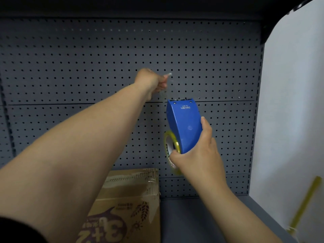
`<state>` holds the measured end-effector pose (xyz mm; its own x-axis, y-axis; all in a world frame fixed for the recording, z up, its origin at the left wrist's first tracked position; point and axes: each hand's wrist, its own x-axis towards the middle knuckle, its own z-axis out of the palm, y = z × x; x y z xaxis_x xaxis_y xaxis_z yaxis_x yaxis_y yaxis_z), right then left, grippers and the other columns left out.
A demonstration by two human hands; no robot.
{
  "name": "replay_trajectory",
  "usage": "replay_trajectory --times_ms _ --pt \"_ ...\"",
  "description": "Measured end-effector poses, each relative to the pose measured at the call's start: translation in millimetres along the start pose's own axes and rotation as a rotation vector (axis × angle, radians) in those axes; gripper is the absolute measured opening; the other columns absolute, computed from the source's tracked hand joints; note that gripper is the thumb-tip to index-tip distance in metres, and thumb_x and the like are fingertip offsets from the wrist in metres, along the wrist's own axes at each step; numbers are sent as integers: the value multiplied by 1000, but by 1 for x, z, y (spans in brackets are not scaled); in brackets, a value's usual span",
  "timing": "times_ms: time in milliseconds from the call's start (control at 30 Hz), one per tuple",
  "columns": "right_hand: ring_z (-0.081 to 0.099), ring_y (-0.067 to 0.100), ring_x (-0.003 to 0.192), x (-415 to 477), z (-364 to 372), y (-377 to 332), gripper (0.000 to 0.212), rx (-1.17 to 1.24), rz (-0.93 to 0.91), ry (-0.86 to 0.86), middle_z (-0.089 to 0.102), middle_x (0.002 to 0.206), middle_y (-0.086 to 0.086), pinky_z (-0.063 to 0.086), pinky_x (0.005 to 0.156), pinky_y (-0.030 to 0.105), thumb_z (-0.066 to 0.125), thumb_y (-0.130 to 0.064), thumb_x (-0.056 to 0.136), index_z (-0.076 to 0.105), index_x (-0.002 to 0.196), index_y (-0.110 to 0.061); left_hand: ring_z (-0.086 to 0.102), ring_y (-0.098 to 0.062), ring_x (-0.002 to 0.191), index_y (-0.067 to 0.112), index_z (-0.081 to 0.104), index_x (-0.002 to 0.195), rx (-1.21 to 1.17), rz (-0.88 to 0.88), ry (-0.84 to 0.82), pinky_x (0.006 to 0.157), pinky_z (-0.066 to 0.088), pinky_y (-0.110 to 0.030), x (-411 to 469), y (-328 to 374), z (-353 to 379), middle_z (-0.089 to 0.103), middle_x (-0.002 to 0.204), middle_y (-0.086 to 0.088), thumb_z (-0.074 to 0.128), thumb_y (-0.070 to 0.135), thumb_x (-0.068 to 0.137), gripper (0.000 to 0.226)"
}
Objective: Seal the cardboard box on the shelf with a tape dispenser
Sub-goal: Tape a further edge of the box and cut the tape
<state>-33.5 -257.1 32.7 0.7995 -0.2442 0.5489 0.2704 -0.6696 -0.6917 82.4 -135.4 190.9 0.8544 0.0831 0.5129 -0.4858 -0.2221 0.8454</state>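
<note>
— What do I have behind the work area?
— I see a grey perforated back panel (87,67) across the far side, a white wall (294,102) to the right, and a yellow strip (305,202) leaning near right.

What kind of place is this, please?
Probably a stockroom or shop storage bay. A grey perforated back panel stands behind a metal shelf, a printed cardboard box sits on it, and a blue tape dispenser is in use.
</note>
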Motion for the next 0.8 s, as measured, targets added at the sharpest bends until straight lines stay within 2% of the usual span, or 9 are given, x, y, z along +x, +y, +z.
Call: replay_trajectory --times_ms 67,133,200,267,333,433,500,633,800 --pt "43 18 84 -5 -3 0 101 -26 -6 0 34 104 -6 40 67 33 65 -57 73 -4 144 -38 59 -13 60 7 59 71 -36 -5 19 73 54 -28 4 -2 0 61 67 -6 62 13 87 18" --pt "44 18 85 -11 -6 2 98 -63 6 3 35 104 -7 41 68 34 62 -63 73 -3 143 -39 57 -11 58 8 57 70 -24 -15 3 59 53 -19 4 -8 3 59 66 -5 62 14 88 20" --pt "46 18 87 -17 -8 4 97 -111 37 -10 36 104 -7 44 70 35 60 -65 72 -3 142 -40 58 -9 58 7 58 76 18 -29 -34 52 51 -14 4 -22 5 60 67 -3 62 15 88 15" --pt "49 19 92 -24 -11 5 96 -169 61 -54 39 105 -6 47 76 37 61 -63 71 -2 141 -41 60 -9 62 6 60 90 76 -51 -92 64 51 -18 3 -42 4 62 70 -2 64 18 86 14" --pt "52 18 96 -30 -14 4 93 -213 86 -127 43 106 -6 48 80 37 61 -60 70 0 139 -44 63 -13 72 8 63 89 161 -90 -173 82 51 -26 1 -66 -4 65 75 -3 67 21 84 14" --pt "54 14 88 -41 -11 -2 89 -259 144 -254 47 99 -9 49 75 33 62 -57 67 5 134 -48 65 -20 90 6 67 94 253 -150 -270 96 47 -34 -3 -101 -20 70 87 -7 69 22 82 20" --pt "54 12 85 -48 -3 -7 88 -289 185 -309 49 98 -10 49 71 31 62 -57 66 6 133 -49 65 -21 90 6 67 90 286 -175 -337 99 46 -36 -9 -123 -25 71 83 -6 68 24 83 19" --pt "53 15 92 -57 16 -21 90 -371 249 -332 49 111 -6 48 75 31 61 -59 68 7 138 -44 65 -17 73 8 65 78 234 -162 -432 99 47 -42 -15 -160 -30 68 72 -2 67 22 84 15" --pt "53 15 90 -53 28 -43 86 -453 322 -336 51 105 -5 48 73 29 63 -54 68 15 138 -39 62 -13 65 9 64 79 194 -117 -522 89 50 -37 -14 -189 -29 66 72 -1 63 21 87 15"
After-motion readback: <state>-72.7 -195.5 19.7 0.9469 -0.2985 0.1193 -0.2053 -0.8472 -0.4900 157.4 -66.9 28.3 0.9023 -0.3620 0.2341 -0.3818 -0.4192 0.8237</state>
